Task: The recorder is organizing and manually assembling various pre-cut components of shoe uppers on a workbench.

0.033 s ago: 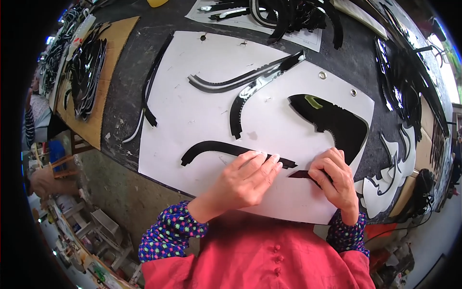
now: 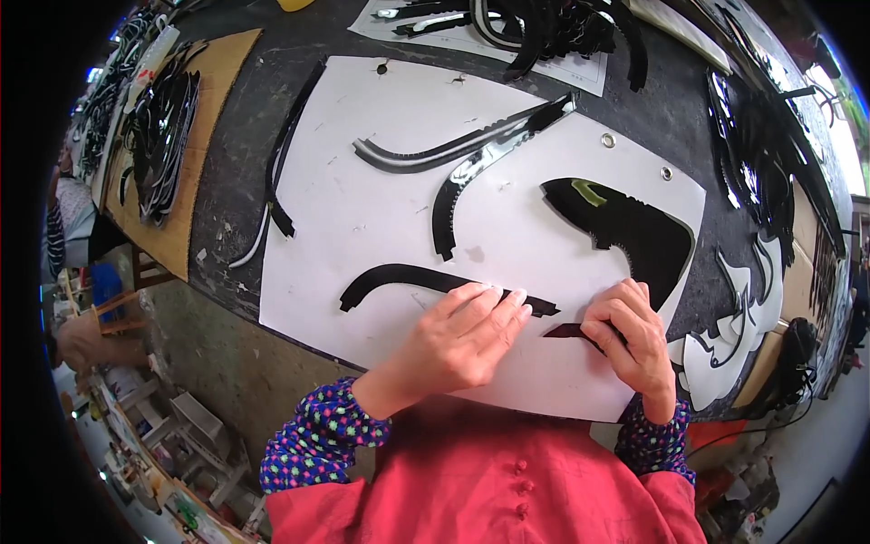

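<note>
Black curved strip point(image 2: 399, 275), lying flat on the white board point(image 2: 313, 236) near its front edge, is the piece getting attention from where I stand. Far to the left, a bundle of dark strips point(image 2: 163, 150) sits on brown cardboard point(image 2: 227, 77), out of reach of either hand. A thin black strip point(image 2: 282, 172) hangs along the board's left edge. Next comes the left hand point(image 2: 462, 340), its fingers laid close together across the curved strip, the tips resting on it near the right end; the thumb is hidden, so I can't tell whether it pinches or only presses. Behind it, a pale-edged strip point(image 2: 417, 163) and a glossy strip point(image 2: 485, 163) come together at their upper right ends, with no hand on them. Further right, the right hand point(image 2: 630, 331) is curled tight, thumb against fingers, apparently gripping a dark pointed piece point(image 2: 564, 330), whose tip points at the curved strip without touching it. A broad black panel point(image 2: 648, 231) lies just beyond. Rightmost are white pieces with dark edging point(image 2: 711, 367). I'd judge this strip mid-handling: it's laid out and steadied, but not visibly joined to anything, and plenty of loose parts remain around it.
</note>
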Available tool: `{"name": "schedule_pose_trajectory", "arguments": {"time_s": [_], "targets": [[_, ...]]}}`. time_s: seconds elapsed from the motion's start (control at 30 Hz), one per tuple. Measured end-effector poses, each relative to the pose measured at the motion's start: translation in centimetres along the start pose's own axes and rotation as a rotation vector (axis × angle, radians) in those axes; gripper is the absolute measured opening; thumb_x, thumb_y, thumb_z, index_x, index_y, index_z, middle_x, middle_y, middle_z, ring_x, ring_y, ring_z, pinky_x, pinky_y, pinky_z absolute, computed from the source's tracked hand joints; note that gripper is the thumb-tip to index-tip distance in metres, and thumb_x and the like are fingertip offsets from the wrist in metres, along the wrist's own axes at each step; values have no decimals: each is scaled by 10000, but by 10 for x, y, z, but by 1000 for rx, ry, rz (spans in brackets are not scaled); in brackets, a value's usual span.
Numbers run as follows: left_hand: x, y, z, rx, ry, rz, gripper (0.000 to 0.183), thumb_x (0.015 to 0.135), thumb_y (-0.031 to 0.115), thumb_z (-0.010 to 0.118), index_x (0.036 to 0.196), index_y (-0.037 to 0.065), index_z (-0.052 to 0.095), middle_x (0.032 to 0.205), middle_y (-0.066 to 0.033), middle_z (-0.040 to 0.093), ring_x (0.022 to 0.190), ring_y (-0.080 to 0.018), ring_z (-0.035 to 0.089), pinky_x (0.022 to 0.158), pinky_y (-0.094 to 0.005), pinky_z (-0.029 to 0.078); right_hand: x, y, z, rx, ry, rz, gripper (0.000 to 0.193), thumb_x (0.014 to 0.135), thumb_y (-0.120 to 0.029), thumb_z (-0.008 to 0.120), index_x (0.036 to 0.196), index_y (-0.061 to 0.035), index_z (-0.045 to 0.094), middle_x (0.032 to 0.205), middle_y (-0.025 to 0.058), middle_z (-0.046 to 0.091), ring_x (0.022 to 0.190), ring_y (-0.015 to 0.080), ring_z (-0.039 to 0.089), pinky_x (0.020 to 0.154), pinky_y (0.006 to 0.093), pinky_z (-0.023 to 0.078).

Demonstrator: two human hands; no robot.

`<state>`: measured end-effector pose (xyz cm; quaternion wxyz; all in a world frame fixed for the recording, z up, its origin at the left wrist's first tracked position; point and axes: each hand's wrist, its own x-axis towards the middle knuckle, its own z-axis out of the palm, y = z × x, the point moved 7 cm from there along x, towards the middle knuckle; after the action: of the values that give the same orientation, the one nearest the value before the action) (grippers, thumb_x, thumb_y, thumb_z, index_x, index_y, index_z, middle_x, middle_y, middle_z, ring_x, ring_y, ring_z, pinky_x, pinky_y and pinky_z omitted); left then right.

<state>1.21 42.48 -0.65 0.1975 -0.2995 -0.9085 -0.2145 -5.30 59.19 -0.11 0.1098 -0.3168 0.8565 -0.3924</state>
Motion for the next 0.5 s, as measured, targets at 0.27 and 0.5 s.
{"name": "schedule_pose_trajectory", "arguments": {"time_s": [0.27,0.5], "targets": [[-2,-1,1,-6,-4,-28,314,739,18,601,1024,25,733,1082,-91,689,969,-230,634,864,-372,533,1,-1,5,-50,28,18,66,784,-48,678,823,-49,624,791,50,560,774,225,521,742,338,363],[-1,-1,2,-21,8,-29,310,741,22,610,1025,28,735,1073,-90,691,966,-229,634,863,-374,534,3,-3,5,-78,66,35,72,804,-53,681,814,-48,610,783,51,557,759,225,514,727,339,362]]}}
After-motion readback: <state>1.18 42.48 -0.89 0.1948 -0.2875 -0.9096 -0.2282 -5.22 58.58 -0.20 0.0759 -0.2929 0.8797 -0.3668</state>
